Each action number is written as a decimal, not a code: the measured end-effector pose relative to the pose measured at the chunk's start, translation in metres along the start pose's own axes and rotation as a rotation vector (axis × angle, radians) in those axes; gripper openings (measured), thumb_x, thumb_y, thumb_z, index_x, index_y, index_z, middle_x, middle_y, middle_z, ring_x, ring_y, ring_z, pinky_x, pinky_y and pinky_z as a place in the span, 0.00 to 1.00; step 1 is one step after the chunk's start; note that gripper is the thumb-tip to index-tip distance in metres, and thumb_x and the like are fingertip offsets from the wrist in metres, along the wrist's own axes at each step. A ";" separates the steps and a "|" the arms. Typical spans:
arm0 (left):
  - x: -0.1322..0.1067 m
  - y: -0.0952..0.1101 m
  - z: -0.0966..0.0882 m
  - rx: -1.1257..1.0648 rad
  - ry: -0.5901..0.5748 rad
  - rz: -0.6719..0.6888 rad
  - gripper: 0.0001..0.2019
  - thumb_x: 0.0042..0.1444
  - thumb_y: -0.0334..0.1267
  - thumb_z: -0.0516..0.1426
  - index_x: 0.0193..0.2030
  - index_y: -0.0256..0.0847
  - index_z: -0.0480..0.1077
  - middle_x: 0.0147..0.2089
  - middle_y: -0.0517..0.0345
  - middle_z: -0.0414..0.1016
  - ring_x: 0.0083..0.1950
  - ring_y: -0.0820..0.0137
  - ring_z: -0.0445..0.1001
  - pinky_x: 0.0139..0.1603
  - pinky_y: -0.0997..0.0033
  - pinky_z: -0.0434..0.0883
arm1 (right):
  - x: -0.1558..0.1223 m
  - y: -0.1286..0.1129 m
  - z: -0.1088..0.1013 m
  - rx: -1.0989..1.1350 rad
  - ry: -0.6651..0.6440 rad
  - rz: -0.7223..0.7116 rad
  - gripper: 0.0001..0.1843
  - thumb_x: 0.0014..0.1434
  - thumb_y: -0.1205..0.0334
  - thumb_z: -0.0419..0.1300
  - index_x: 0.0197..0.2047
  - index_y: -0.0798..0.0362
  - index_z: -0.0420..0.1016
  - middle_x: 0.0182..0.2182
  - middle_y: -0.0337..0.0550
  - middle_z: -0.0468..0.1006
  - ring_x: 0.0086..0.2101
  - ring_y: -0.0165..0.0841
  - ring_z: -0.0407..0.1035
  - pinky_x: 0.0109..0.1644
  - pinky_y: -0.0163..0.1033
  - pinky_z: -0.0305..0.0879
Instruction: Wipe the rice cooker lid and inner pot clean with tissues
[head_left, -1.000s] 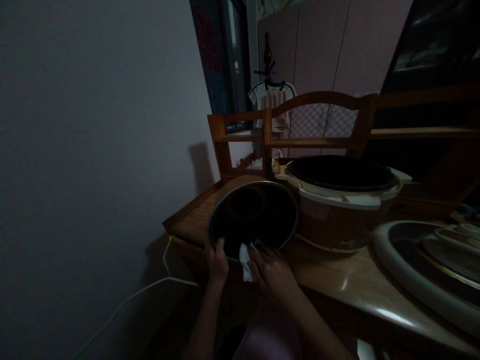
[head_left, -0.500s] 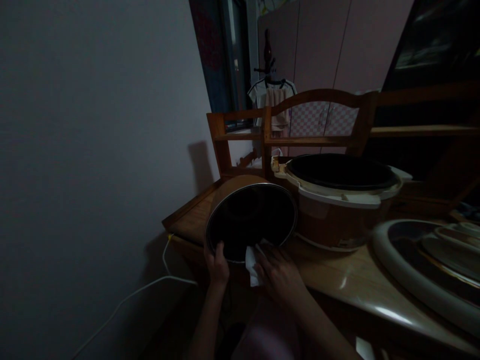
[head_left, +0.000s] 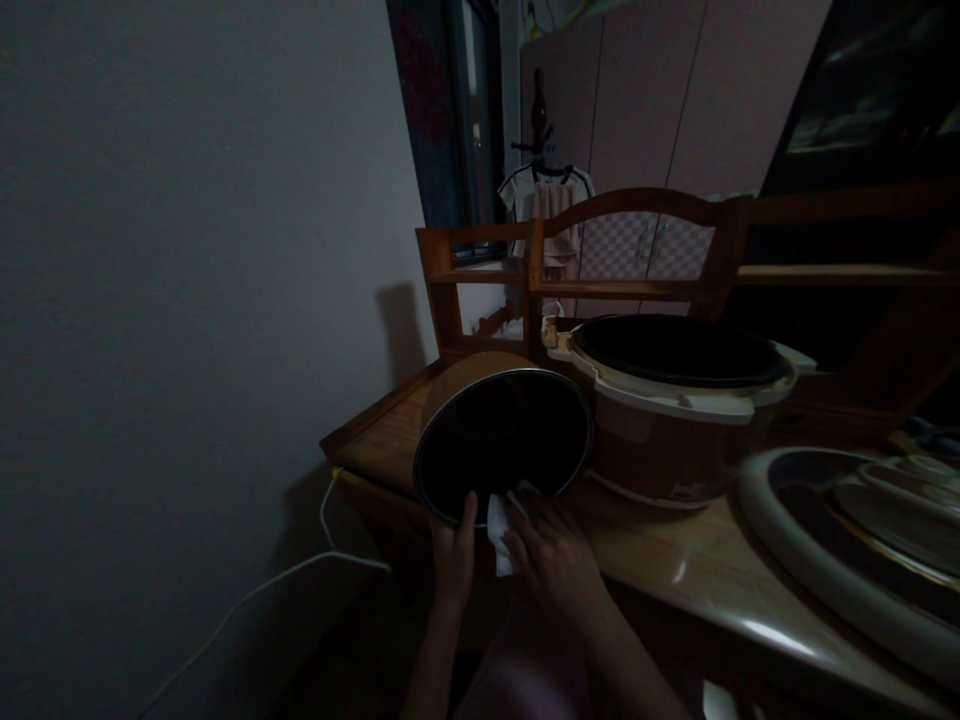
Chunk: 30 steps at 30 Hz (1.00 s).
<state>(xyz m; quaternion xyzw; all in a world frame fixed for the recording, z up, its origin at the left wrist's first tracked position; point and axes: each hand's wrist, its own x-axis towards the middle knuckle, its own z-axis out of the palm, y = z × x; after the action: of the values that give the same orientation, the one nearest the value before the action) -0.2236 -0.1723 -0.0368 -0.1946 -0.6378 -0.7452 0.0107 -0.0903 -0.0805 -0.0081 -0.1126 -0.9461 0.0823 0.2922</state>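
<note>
An inner cooking pot [head_left: 499, 435], dark inside and tan outside, lies tilted on the table with its mouth toward me. My left hand [head_left: 454, 545] grips its lower rim, thumb over the edge and the other fingers hidden beneath. At the rim's lower right, my right hand [head_left: 551, 545] is closed on a white tissue [head_left: 501, 540] and presses it against the pot's edge. Just right of the pot stands the cooker body [head_left: 652, 440], brown with a pale rim and a dark opening.
A large round lid [head_left: 795, 530] lies on the wooden table [head_left: 652, 560] at the right. Wooden shelving [head_left: 630, 288] rises along the back. A white cable [head_left: 277, 590] hangs at the left, beside the wall [head_left: 225, 250].
My left hand has shifted rightward along the pot's lower rim, closer to my right hand. The pot has turned or moved only slightly, and the tissue stays in my right hand.
</note>
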 end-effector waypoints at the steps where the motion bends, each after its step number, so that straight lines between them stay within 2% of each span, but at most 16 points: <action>1: -0.002 0.001 0.001 0.021 0.010 0.015 0.27 0.57 0.48 0.60 0.62 0.41 0.65 0.66 0.48 0.66 0.68 0.60 0.61 0.70 0.59 0.54 | 0.000 0.000 -0.001 0.005 -0.003 0.006 0.21 0.69 0.58 0.51 0.63 0.48 0.66 0.60 0.45 0.71 0.60 0.40 0.62 0.64 0.49 0.58; 7: -0.013 0.017 -0.003 0.025 0.142 -0.028 0.31 0.54 0.46 0.63 0.64 0.44 0.63 0.60 0.50 0.71 0.61 0.59 0.69 0.65 0.56 0.61 | -0.001 -0.004 0.000 0.006 0.022 0.049 0.20 0.69 0.59 0.50 0.62 0.45 0.66 0.59 0.42 0.71 0.59 0.37 0.63 0.64 0.48 0.60; 10: -0.018 0.026 -0.007 0.010 0.157 -0.059 0.28 0.54 0.46 0.62 0.62 0.47 0.65 0.58 0.53 0.72 0.60 0.59 0.69 0.64 0.56 0.62 | 0.000 -0.005 0.000 0.009 0.031 0.080 0.19 0.69 0.59 0.49 0.61 0.44 0.68 0.57 0.43 0.73 0.58 0.37 0.65 0.62 0.47 0.61; 12: -0.021 0.030 -0.008 -0.004 0.148 -0.082 0.28 0.54 0.46 0.63 0.62 0.48 0.65 0.57 0.54 0.72 0.58 0.61 0.71 0.60 0.60 0.66 | 0.000 -0.006 -0.001 0.019 0.033 0.091 0.19 0.69 0.59 0.50 0.61 0.45 0.68 0.57 0.43 0.73 0.58 0.37 0.65 0.62 0.47 0.61; 13: -0.021 0.031 -0.009 -0.018 0.134 -0.112 0.29 0.54 0.46 0.63 0.62 0.49 0.64 0.55 0.54 0.73 0.54 0.64 0.73 0.55 0.63 0.70 | 0.000 -0.006 -0.001 0.025 0.030 0.090 0.19 0.69 0.59 0.50 0.61 0.45 0.67 0.57 0.43 0.73 0.58 0.37 0.64 0.62 0.46 0.61; 15: -0.021 0.032 -0.009 -0.061 0.087 -0.198 0.29 0.53 0.48 0.63 0.61 0.49 0.63 0.44 0.59 0.75 0.35 0.72 0.76 0.34 0.74 0.73 | 0.000 -0.006 -0.002 0.032 0.024 0.085 0.19 0.69 0.59 0.51 0.61 0.45 0.67 0.58 0.43 0.73 0.58 0.37 0.64 0.62 0.46 0.62; 17: -0.020 0.033 -0.010 -0.099 0.019 -0.265 0.30 0.52 0.50 0.63 0.60 0.49 0.62 0.27 0.69 0.69 0.18 0.79 0.63 0.17 0.81 0.61 | 0.000 -0.005 -0.003 0.035 0.017 0.076 0.20 0.68 0.60 0.51 0.62 0.45 0.67 0.58 0.43 0.72 0.58 0.37 0.63 0.62 0.46 0.62; 19: -0.018 0.034 -0.011 -0.104 -0.029 -0.294 0.31 0.51 0.53 0.62 0.59 0.47 0.60 0.18 0.76 0.58 0.13 0.81 0.54 0.13 0.84 0.51 | 0.000 -0.005 -0.004 0.039 0.018 0.067 0.20 0.68 0.60 0.52 0.62 0.45 0.66 0.58 0.42 0.72 0.58 0.37 0.63 0.62 0.46 0.61; 21: -0.016 0.036 -0.011 -0.069 -0.033 -0.350 0.35 0.50 0.56 0.62 0.61 0.47 0.58 0.15 0.78 0.54 0.11 0.79 0.53 0.11 0.84 0.48 | -0.001 -0.005 -0.005 0.047 0.017 0.058 0.20 0.68 0.61 0.52 0.62 0.46 0.66 0.58 0.42 0.72 0.59 0.37 0.63 0.62 0.46 0.61; 23: -0.015 0.037 -0.011 -0.038 -0.047 -0.415 0.37 0.48 0.59 0.61 0.61 0.45 0.57 0.13 0.78 0.56 0.10 0.76 0.55 0.10 0.83 0.49 | -0.001 -0.005 -0.005 0.052 0.021 0.056 0.20 0.68 0.61 0.52 0.62 0.46 0.66 0.58 0.43 0.72 0.58 0.37 0.63 0.62 0.46 0.61; 26: -0.013 0.032 -0.011 -0.006 -0.153 -0.459 0.34 0.48 0.61 0.60 0.55 0.40 0.63 0.13 0.71 0.62 0.12 0.70 0.62 0.12 0.76 0.59 | -0.001 -0.004 -0.005 0.059 0.027 0.066 0.20 0.68 0.62 0.52 0.62 0.46 0.67 0.58 0.43 0.72 0.58 0.38 0.64 0.61 0.47 0.62; 28: -0.011 0.027 -0.010 0.016 -0.189 -0.454 0.31 0.48 0.60 0.61 0.50 0.38 0.68 0.17 0.62 0.70 0.18 0.65 0.70 0.19 0.69 0.67 | -0.002 -0.004 -0.006 0.067 0.018 0.067 0.20 0.68 0.62 0.52 0.62 0.45 0.66 0.58 0.43 0.72 0.58 0.39 0.63 0.62 0.48 0.61; 30: -0.010 0.023 -0.010 0.020 -0.169 -0.411 0.30 0.47 0.59 0.62 0.49 0.37 0.72 0.27 0.54 0.78 0.29 0.60 0.77 0.31 0.63 0.73 | -0.002 -0.003 -0.006 0.079 0.005 0.064 0.21 0.68 0.62 0.52 0.62 0.46 0.66 0.59 0.43 0.71 0.59 0.39 0.63 0.62 0.48 0.61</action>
<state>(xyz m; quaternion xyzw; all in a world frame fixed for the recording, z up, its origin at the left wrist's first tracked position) -0.2114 -0.1888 -0.0195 -0.1222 -0.6702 -0.7062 -0.1929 -0.0853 -0.0836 -0.0034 -0.1316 -0.9374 0.1288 0.2958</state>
